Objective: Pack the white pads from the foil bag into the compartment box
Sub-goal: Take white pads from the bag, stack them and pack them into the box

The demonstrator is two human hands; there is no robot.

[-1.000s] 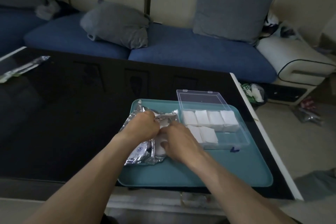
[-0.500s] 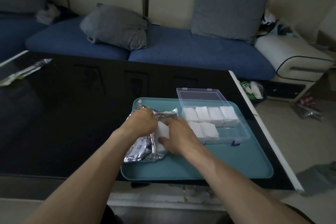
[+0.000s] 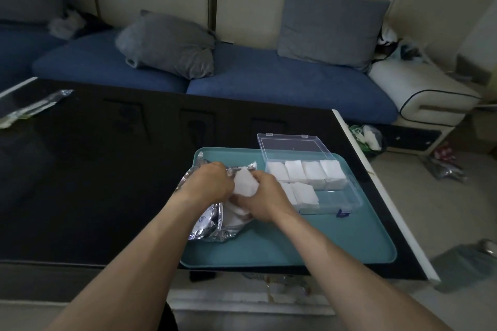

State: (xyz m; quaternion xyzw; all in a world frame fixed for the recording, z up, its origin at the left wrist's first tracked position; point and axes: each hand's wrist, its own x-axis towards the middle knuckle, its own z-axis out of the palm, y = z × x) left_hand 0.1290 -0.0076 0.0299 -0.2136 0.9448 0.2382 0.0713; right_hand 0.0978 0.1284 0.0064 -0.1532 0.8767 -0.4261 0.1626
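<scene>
A crumpled silver foil bag (image 3: 208,226) lies on the left part of a teal tray (image 3: 309,244). Both hands meet above the bag's open mouth and hold a small stack of white pads (image 3: 244,182) between them. My left hand (image 3: 212,183) grips the stack's left side, my right hand (image 3: 262,197) its right side and underside. More white pads (image 3: 232,216) show inside the bag below. To the right stands the clear compartment box (image 3: 347,197) with its lid open; its back row and two front left compartments hold white pads (image 3: 305,173).
The tray sits near the right front corner of a black glossy table (image 3: 94,183). A clear wrapper (image 3: 32,107) lies at the table's far left. A blue sofa with grey cushions (image 3: 166,43) is behind, with clutter on the floor at right.
The stack of pads has come up out of the foil bag's mouth between both hands, and it is now held higher and more exposed.
</scene>
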